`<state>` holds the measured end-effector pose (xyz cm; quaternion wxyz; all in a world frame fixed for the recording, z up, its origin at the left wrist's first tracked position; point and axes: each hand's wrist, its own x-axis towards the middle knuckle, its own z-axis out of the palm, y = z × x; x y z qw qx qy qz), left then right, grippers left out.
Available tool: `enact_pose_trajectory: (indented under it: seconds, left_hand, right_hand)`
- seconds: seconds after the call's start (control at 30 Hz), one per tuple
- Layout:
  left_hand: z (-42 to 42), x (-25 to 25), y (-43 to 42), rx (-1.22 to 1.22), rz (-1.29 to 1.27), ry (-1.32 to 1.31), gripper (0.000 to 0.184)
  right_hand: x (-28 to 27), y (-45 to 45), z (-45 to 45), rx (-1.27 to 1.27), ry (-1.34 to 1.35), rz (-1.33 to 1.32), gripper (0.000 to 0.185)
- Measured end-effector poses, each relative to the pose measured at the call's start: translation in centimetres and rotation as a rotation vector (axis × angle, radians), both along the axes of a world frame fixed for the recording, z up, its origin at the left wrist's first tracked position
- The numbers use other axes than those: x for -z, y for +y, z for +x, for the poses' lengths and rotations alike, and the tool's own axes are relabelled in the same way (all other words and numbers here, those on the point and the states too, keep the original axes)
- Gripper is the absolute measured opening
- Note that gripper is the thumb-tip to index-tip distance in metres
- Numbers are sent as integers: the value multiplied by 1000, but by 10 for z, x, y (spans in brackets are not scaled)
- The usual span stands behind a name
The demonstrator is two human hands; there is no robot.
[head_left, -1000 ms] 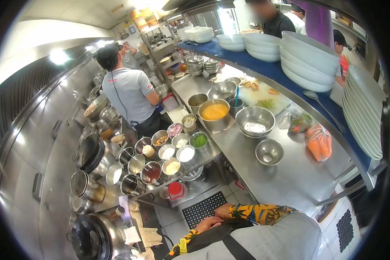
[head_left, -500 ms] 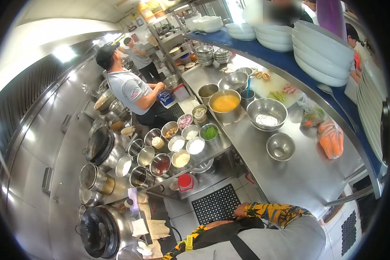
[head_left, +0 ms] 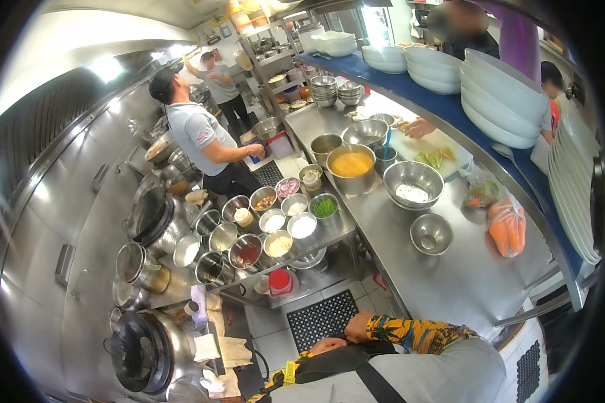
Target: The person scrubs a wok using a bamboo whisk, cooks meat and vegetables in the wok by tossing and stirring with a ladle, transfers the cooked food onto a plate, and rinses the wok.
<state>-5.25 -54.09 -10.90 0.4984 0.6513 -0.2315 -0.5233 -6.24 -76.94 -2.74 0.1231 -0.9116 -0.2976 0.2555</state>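
Both of my hands are low in front of my body, close together at the dark apron point(head_left: 336, 357). My right hand point(head_left: 358, 327), below a yellow patterned sleeve, has its fingers curled in against the dark cloth; what they hold, if anything, is hidden. Just to its left is my left hand point(head_left: 328, 345), its fingers mostly hidden by the cloth. A yellow band point(head_left: 290, 372) is on my left wrist. A black perforated mat point(head_left: 323, 317) lies on the floor beyond my hands.
To the right, a steel counter point(head_left: 444, 285) bears a small bowl point(head_left: 431, 234), a pot of orange liquid point(head_left: 351, 165) and bagged carrots point(head_left: 507, 227). Ingredient pots stand left, near a wok point(head_left: 141, 352). A person in grey point(head_left: 198, 134) stands ahead; a co-worker's hand point(head_left: 420, 127) is over the board.
The view has shifted. The person in grey has turned right and moved an arm out. A co-worker's hand now shows over the cutting board. My hands remain low and close together.
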Motion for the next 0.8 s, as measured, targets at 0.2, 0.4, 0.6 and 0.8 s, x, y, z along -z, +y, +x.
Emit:
enact_pose_trajectory:
  seconds: [0.2, 0.4, 0.6, 0.8]
  left_hand:
    - [-21, -86, 10, -310, 365, -807, 31]
    - [-19, -36, 79, 44, 614, -600, 24]
    - [-28, -21, 109, -18, 540, -768, 19]
    - [-22, -62, 80, -105, 410, -965, 16]
  right_hand:
    - [-10, -1, -3, -8, -39, -19, 27]
    - [-2, -3, 0, -30, -69, 13, 27]
    - [-8, -12, -3, -44, -88, 46, 28]
    - [-43, -41, -29, -39, -97, 26, 29]
